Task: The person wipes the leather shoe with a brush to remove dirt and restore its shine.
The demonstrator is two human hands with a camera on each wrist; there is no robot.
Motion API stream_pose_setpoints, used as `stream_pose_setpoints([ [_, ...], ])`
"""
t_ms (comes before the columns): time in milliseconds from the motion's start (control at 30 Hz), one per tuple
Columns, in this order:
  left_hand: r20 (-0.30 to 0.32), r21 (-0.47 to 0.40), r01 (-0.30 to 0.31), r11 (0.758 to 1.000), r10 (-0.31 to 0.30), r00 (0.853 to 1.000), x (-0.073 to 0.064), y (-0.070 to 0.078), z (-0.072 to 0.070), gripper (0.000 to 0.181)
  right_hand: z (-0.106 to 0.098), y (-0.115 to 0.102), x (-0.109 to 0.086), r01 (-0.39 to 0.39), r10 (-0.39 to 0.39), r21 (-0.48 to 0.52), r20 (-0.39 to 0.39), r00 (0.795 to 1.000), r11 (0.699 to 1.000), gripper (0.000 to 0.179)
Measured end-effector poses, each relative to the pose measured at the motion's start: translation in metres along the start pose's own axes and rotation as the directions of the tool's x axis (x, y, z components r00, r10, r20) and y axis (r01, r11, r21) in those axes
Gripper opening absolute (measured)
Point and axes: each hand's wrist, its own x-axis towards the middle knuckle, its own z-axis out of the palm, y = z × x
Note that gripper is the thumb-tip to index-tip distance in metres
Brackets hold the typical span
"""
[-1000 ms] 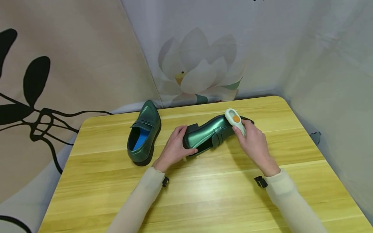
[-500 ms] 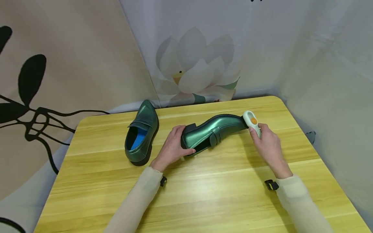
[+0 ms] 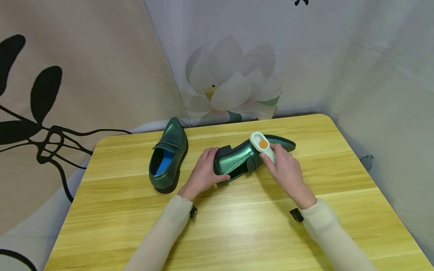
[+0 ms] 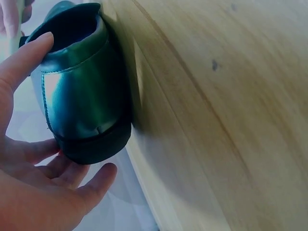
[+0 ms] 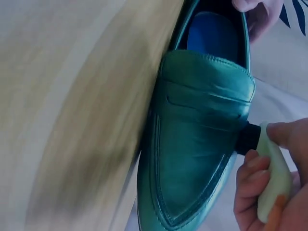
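A shiny green loafer (image 3: pixel 232 160) lies on its side on the table, toe to the right. My left hand (image 3: pixel 201 173) grips its heel; in the left wrist view the thumb is at the opening and the fingers are by the sole edge below the heel counter (image 4: pixel 86 106). My right hand (image 3: pixel 286 167) holds a small white shoe brush (image 3: pixel 260 145) with an orange button over the loafer's upturned side. The right wrist view shows the brush's dark head (image 5: pixel 248 138) against that side, near the strap. What the head is made of cannot be made out.
The matching green loafer (image 3: pixel 173 137), with a blue insole, stands upright to the left of my left hand, toe toward the back edge. The wooden table (image 3: pixel 237 233) meets fabric hangings (image 3: pixel 305 67) behind it.
The brush in my right hand slid right to the loafer's toe, then came back left to the middle of its side. My left hand keeps its hold on the heel.
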Motion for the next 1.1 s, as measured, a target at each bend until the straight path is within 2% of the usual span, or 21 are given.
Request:
stream_pose_setpoints([
  [100, 0.006, 0.002, 0.000, 1.000, 0.000, 1.000, -0.001, 0.000, 0.001, 0.104, -0.002, 0.003, -0.002, 0.016, -0.016, -0.027, -0.024, 1.000, 1.000, 0.044],
  [233, 0.009, -0.001, -0.003, 1.000, 0.003, 1.000, -0.002, 0.000, 0.002, 0.105, -0.009, 0.013, 0.000, -0.027, 0.021, -0.078, -0.086, 0.996, 0.997, 0.042],
  [300, 0.007, -0.001, -0.006, 1.000, 0.006, 1.000, -0.002, 0.000, 0.003, 0.105, -0.010, 0.014, -0.001, -0.037, 0.028, -0.093, -0.090, 0.996, 0.995, 0.043],
  [367, 0.003, -0.003, -0.009, 1.000, 0.009, 1.000, -0.003, 0.000, 0.003, 0.105, -0.009, 0.012, -0.002, -0.016, 0.008, -0.102, -0.076, 0.997, 0.995, 0.044],
  [500, 0.002, -0.008, -0.011, 1.000, 0.011, 1.000, -0.002, 0.001, 0.003, 0.105, -0.004, 0.002, -0.007, 0.081, -0.085, -0.102, -0.042, 0.995, 0.991, 0.046],
  [600, 0.005, -0.011, -0.004, 1.000, 0.004, 1.000, -0.002, 0.001, 0.003, 0.105, -0.003, 0.000, -0.008, 0.115, -0.121, -0.106, -0.056, 0.991, 0.988, 0.046],
  [800, 0.008, -0.006, -0.002, 1.000, 0.002, 1.000, -0.001, 0.001, 0.002, 0.105, -0.007, 0.015, -0.002, 0.040, -0.053, -0.113, -0.116, 0.992, 0.993, 0.046],
  [967, 0.012, -0.008, 0.006, 1.000, -0.006, 1.000, -0.001, 0.001, 0.001, 0.105, -0.006, 0.010, -0.002, 0.022, -0.033, -0.121, -0.086, 0.996, 0.992, 0.046],
  [1100, 0.009, -0.013, 0.008, 1.000, -0.008, 1.000, -0.001, 0.002, 0.000, 0.105, -0.001, -0.002, -0.006, 0.102, -0.106, -0.125, -0.028, 0.994, 0.987, 0.050],
])
